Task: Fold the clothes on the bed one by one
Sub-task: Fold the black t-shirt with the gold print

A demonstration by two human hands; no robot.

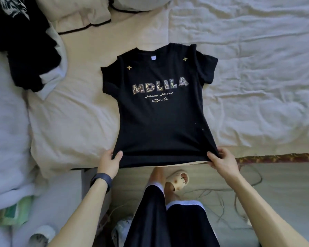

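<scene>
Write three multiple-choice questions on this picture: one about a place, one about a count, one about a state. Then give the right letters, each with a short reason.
1. Where does the heap of dark clothes lie?
A) at the far left of the bed
B) on the floor
C) in a basket

2. How many gold stars does the black T-shirt bear?
A) one
B) two
C) four

3. What do the left hand and the right hand do?
A) both rest open
B) each pinches a hem corner
C) only one grips

1 A: it sits on the bedding, upper left.
2 B: one star near each shoulder.
3 B: thumb and fingers of each close on the hem.
</scene>
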